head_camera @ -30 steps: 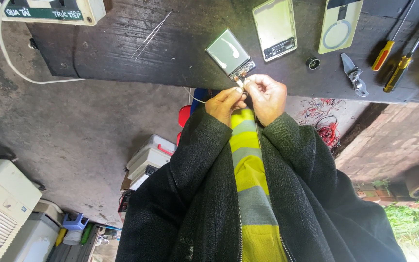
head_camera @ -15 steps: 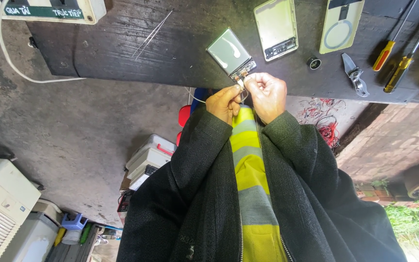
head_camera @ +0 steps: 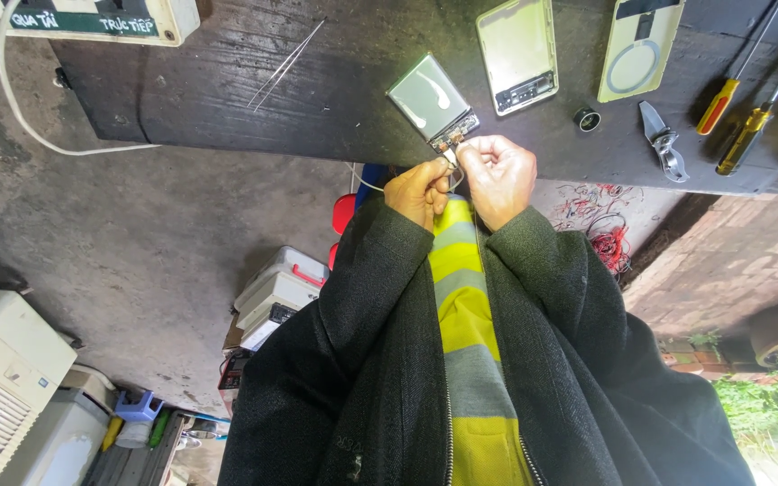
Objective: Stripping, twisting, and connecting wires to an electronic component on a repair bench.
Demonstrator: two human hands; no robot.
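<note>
1. A small flat silver battery pack with a little circuit strip on one end lies at the near edge of the dark wooden workbench. That end points at the hands.
2. The left hand is curled shut. Its fingertips pinch something tiny right at the strip end of the pack. It is too small to tell what it is.
3. The right hand is curled shut too. Its fingertips meet the left ones at the same spot, touching the strip end.
4. Both arms wear black sleeves, and a yellow and grey vest shows between them.
5. Just beyond the pack lies a phone body with its back off. Beside it lies a pale phone back cover with a ring on it.
6. Near the cover are a small black round part and a little metal clip tool.
7. Two screwdrivers with red and yellow handles lie at the far end of the bench.
8. Thin tweezers lie well apart on the other side, near a white power strip with a white cord.
</note>
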